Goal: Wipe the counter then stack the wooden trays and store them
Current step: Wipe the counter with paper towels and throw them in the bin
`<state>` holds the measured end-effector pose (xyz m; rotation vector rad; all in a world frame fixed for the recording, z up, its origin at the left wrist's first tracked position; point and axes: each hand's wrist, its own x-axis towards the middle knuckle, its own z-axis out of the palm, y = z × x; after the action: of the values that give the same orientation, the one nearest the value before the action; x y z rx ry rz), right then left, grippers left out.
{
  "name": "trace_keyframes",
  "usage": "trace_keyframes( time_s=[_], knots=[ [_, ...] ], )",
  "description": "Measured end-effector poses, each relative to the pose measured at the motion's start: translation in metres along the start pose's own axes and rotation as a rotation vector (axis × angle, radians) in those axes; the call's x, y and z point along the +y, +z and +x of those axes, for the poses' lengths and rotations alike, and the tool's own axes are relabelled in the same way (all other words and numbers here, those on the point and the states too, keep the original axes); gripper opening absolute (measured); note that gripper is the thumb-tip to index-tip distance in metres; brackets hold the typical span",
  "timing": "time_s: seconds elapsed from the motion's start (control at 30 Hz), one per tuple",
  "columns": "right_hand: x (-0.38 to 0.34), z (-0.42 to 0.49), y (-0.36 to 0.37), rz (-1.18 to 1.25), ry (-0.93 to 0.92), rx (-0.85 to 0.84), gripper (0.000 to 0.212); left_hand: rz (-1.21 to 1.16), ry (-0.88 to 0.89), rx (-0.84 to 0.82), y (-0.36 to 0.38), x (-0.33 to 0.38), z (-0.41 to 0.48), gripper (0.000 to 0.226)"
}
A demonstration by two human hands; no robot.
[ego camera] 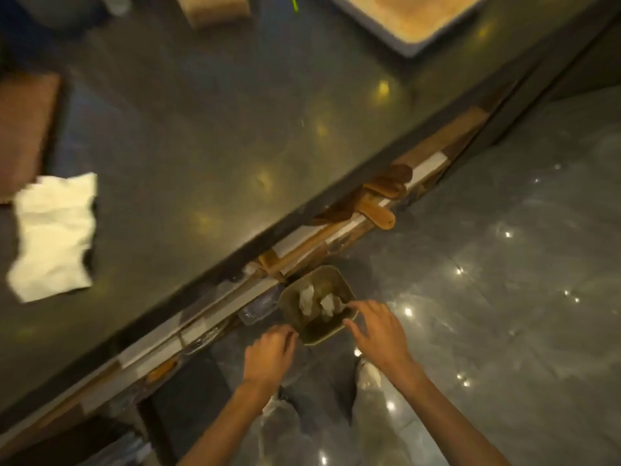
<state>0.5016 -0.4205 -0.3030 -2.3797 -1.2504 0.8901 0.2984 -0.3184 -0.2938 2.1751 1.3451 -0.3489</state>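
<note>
The whole view is blurred, so edges and small things are hard to read. Under the lip of the dark polished stone counter (208,136) runs a shelf, mostly hidden by the overhang; only the protruding ends of brown wooden trays and boards (379,196) show there, up and to the right of both hands, well apart from them. Another brown wooden tray (23,129) is cut off by the left edge, far up and left of the hands, on the counter. A crumpled white cloth (53,237) lies on the counter just below that tray, also far to the upper left of the hands.

The left hand (268,354) is loosely curled, empty, its fingertips at the near left rim of a small olive-green square bin (336,280) standing on the glossy grey floor (504,264). The right hand (379,331) is spread wide, empty, fingers reaching over the bin's near right rim; whether they touch it cannot be told. White crumpled paper (316,302) lies inside the bin, just beyond both hands.
</note>
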Motion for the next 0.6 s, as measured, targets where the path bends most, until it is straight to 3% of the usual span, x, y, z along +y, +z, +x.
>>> trace_keyframes(
  time_s=[0.07,0.3,0.47,0.6],
  knots=[
    [-0.030,-0.012,-0.040,-0.003,-0.076,0.066,0.034,0.024,0.020,0.065,-0.043,0.012,-0.029,0.020],
    [-0.172,-0.045,-0.161,0.032,-0.293,0.054,0.027,-0.097,0.036,0.390,-0.186,0.026,-0.118,0.017],
    [-0.276,-0.040,-0.178,0.019,-0.434,-0.026,0.023,-0.173,-0.096,0.590,-0.266,-0.031,-0.136,0.005],
    [-0.362,-0.013,-0.160,-0.043,-0.483,-0.106,0.023,-0.217,-0.190,0.609,-0.321,-0.097,-0.122,0.010]
  ],
)
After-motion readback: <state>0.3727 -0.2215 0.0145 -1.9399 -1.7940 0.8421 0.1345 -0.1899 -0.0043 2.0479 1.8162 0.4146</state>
